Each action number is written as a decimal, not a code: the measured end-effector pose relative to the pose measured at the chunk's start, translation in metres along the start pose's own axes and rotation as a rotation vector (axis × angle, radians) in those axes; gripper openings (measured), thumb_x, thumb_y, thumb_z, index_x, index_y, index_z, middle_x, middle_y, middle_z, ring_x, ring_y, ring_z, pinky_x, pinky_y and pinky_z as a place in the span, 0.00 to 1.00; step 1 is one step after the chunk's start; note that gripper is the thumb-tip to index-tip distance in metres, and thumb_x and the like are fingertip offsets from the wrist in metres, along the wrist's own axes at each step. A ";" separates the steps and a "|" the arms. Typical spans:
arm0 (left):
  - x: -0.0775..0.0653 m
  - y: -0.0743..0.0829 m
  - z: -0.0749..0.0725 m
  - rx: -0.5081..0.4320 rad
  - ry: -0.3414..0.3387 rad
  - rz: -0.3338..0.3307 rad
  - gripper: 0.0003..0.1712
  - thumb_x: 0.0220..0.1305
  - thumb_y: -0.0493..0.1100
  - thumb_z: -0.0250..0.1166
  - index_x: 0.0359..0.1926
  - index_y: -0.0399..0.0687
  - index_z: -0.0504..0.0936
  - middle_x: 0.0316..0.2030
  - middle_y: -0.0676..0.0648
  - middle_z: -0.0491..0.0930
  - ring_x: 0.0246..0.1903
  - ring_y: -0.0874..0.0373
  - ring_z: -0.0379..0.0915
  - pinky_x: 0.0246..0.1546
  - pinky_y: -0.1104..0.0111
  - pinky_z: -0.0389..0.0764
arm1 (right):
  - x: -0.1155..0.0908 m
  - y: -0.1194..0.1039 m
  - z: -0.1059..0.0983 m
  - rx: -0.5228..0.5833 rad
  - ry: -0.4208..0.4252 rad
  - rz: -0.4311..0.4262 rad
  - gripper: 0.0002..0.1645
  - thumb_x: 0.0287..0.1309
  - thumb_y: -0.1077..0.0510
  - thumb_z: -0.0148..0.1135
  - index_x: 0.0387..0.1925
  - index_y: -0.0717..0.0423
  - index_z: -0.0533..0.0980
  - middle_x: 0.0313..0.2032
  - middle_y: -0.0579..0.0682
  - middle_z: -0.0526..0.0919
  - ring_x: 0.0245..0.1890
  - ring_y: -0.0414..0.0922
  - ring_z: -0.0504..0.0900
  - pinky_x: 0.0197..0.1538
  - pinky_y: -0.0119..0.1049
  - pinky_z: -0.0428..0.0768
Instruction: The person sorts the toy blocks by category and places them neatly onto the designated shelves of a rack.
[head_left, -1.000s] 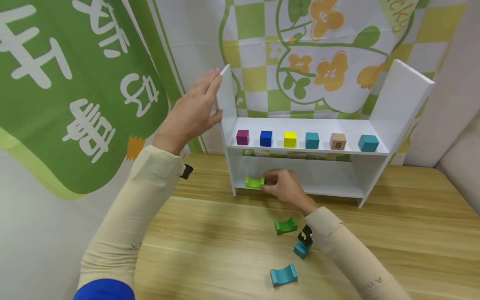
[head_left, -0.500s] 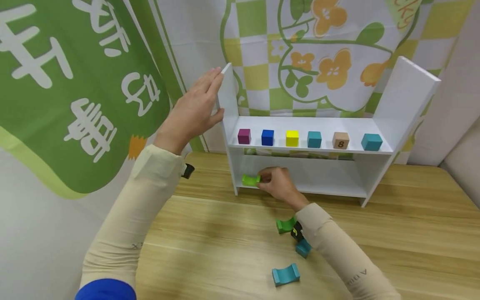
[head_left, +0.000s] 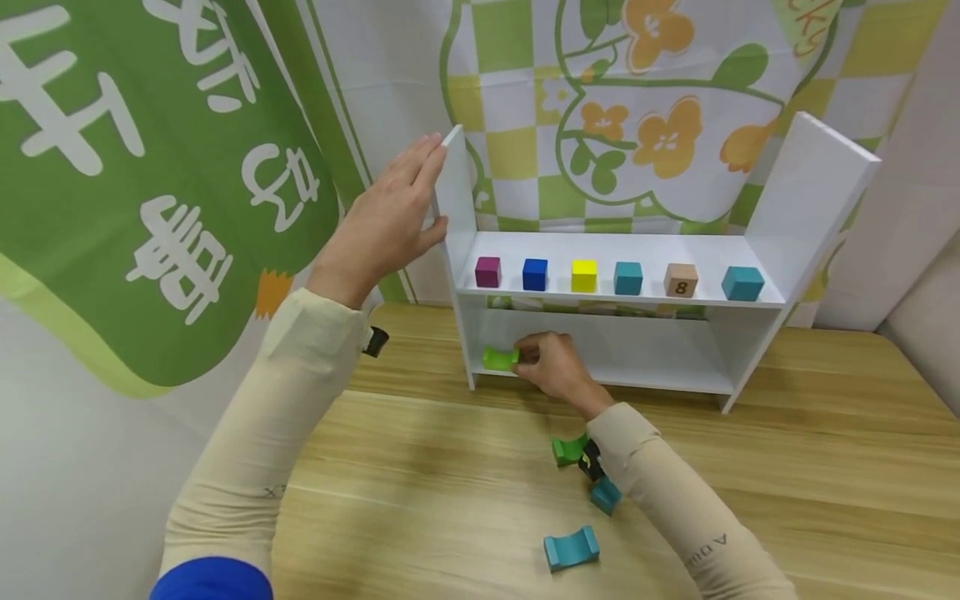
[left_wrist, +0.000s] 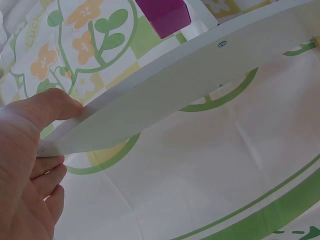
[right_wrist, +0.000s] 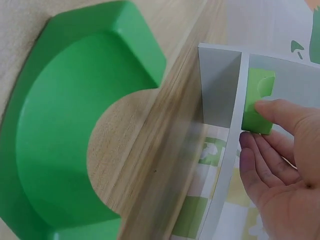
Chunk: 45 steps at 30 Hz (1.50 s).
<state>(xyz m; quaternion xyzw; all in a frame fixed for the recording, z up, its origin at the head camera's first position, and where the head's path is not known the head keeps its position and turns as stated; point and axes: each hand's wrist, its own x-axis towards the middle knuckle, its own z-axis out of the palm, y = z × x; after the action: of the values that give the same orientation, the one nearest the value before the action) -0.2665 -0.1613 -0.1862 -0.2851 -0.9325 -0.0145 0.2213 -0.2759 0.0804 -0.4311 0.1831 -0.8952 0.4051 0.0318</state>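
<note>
A white two-tier shelf [head_left: 660,350] stands on the wooden table. At its upper left, my left hand [head_left: 386,221] holds the side panel [left_wrist: 165,90]; in the left wrist view the thumb lies on one side and the fingers on the other. On the lower tier, near the left end, sits a light green block [head_left: 499,359] with a scooped-out top. My right hand [head_left: 557,367] pinches its right end. The thumb presses the face of that block in the right wrist view, with the fingertips at its end.
Along the upper tier stand several cubes, including purple [head_left: 488,272], blue [head_left: 535,275], yellow [head_left: 584,276] and a wooden one marked 8 [head_left: 681,281]. A darker green curved block [head_left: 567,451], a teal block [head_left: 606,495] and a teal curved block [head_left: 572,548] lie on the table, near the right forearm.
My right hand has slid the light green block a little left along the lower tier, closer to the side panel. The left hand stays at the panel.
</note>
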 end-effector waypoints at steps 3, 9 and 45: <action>0.000 0.001 0.001 -0.001 0.005 0.002 0.47 0.76 0.43 0.62 0.84 0.35 0.47 0.85 0.38 0.46 0.85 0.43 0.43 0.87 0.55 0.48 | -0.001 0.001 -0.002 -0.003 -0.010 0.000 0.24 0.61 0.61 0.75 0.57 0.67 0.84 0.50 0.62 0.91 0.51 0.54 0.91 0.55 0.44 0.92; 0.000 0.002 0.001 -0.001 0.010 -0.005 0.47 0.76 0.42 0.62 0.84 0.36 0.47 0.85 0.39 0.47 0.85 0.43 0.44 0.87 0.54 0.51 | -0.012 0.001 -0.019 0.024 -0.035 0.018 0.27 0.64 0.60 0.73 0.61 0.68 0.81 0.59 0.63 0.86 0.59 0.58 0.87 0.63 0.50 0.88; 0.000 0.002 0.000 -0.001 -0.002 -0.009 0.48 0.76 0.42 0.62 0.84 0.35 0.46 0.85 0.39 0.45 0.85 0.43 0.43 0.87 0.54 0.50 | -0.112 0.054 -0.082 -0.111 -0.370 -0.076 0.26 0.62 0.57 0.75 0.59 0.64 0.82 0.55 0.59 0.89 0.55 0.55 0.89 0.57 0.47 0.91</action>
<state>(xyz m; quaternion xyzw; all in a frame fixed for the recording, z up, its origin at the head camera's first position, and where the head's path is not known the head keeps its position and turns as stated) -0.2656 -0.1592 -0.1860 -0.2812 -0.9340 -0.0158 0.2198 -0.1985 0.2074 -0.4373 0.2858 -0.8993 0.3131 -0.1079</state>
